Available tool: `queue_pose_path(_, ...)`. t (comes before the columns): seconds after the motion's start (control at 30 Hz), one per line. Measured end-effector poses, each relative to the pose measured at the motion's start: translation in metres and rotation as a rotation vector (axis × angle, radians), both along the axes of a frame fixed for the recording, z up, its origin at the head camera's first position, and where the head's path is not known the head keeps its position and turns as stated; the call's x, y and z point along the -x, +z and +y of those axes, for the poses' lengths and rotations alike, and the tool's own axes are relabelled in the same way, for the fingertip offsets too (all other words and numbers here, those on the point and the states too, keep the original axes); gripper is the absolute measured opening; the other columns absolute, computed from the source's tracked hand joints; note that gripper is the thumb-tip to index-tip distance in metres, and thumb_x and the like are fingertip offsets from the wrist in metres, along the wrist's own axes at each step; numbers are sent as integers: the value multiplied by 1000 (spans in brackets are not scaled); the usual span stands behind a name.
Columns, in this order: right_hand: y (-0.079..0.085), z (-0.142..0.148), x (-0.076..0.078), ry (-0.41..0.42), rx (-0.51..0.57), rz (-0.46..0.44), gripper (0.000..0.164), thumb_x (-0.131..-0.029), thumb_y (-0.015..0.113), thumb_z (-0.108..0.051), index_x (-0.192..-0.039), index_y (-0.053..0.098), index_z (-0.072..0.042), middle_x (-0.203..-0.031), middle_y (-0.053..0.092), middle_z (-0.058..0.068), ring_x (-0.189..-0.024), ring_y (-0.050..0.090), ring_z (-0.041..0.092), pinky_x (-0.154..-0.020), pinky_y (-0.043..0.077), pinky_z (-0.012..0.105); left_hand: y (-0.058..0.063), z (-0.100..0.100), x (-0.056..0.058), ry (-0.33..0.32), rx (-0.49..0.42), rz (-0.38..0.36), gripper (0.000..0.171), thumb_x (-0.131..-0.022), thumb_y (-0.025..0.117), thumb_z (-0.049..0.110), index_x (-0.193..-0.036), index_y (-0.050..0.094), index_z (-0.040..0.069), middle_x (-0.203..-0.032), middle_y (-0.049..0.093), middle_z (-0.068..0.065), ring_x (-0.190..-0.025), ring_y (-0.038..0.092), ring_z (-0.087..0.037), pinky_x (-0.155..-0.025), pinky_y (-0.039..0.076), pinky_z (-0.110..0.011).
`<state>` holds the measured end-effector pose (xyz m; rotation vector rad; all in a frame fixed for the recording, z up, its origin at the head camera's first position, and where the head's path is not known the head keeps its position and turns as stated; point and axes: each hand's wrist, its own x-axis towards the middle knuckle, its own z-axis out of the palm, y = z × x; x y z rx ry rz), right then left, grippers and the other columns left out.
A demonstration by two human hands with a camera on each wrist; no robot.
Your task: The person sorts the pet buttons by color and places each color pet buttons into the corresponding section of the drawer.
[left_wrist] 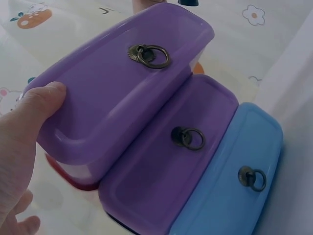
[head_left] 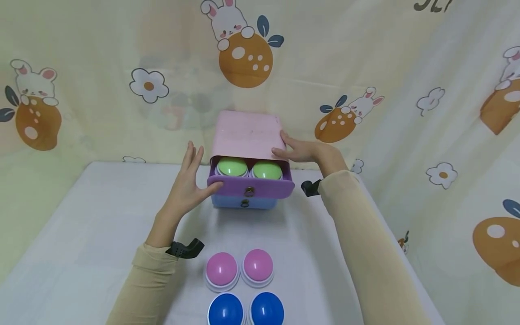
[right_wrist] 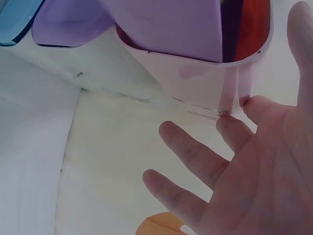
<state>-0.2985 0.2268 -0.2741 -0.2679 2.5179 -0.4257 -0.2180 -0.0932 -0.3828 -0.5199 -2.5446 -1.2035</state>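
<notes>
A small drawer cabinet with a pink top (head_left: 248, 133) stands near the table's back edge. Its upper purple drawer (head_left: 229, 186) is pulled out, with two green-domed, white-rimmed round pieces (head_left: 233, 166) inside. My left hand (head_left: 184, 189) has its thumb on the left end of that drawer's front, the other fingers extended beside the cabinet. My right hand (head_left: 304, 151) is spread at the cabinet's right side, fingertips at the pink shell (right_wrist: 195, 81). Below, another purple drawer (left_wrist: 161, 152) and a blue drawer (left_wrist: 227, 181) are closed, each with a ring pull.
On the white table (head_left: 122, 216), two pink-domed pieces (head_left: 221, 269) stand in front of the cabinet. Two blue-domed pieces (head_left: 266, 309) are nearer, at the bottom of the head view. A cream curtain (head_left: 187, 45) with rabbit prints hangs behind the table.
</notes>
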Motion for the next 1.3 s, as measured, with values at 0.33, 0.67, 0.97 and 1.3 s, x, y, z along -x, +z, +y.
queue_pose_path(0.33,-3,0,0,11,16,-11,92,-84,30,-78,-147,-21,-35,-159,-19,-3,-148,-13,26,-116,2,61,-9,4,4,17,-43,19,102,-78,75,43,-153,13,11,-161,-3,-6,-147,10,-32,-112,25,-58)
queue_pose_path(0.67,-3,0,1,11,-3,-8,91,-84,29,-78,-145,-24,-36,-158,-21,-3,-147,-14,27,-116,2,61,-9,5,7,24,-58,24,102,-78,77,39,-153,13,12,-161,0,-7,-146,14,-34,-111,27,-58)
queue_pose_path(0.97,-6,1,2,2,-4,-9,92,-83,28,-79,-144,-26,-37,-157,-23,-5,-147,-14,28,-116,2,61,-12,9,10,47,-65,26,93,-82,72,42,-152,19,11,-160,7,-11,-145,20,-35,-111,29,-56)
queue_pose_path(1.3,-5,-3,2,-11,-5,-7,91,-81,29,-81,-141,-27,-42,-157,-24,-7,-147,-15,27,-116,3,61,-13,10,15,54,-68,38,90,-83,71,43,-152,22,10,-160,11,-12,-145,20,-35,-111,29,-56)
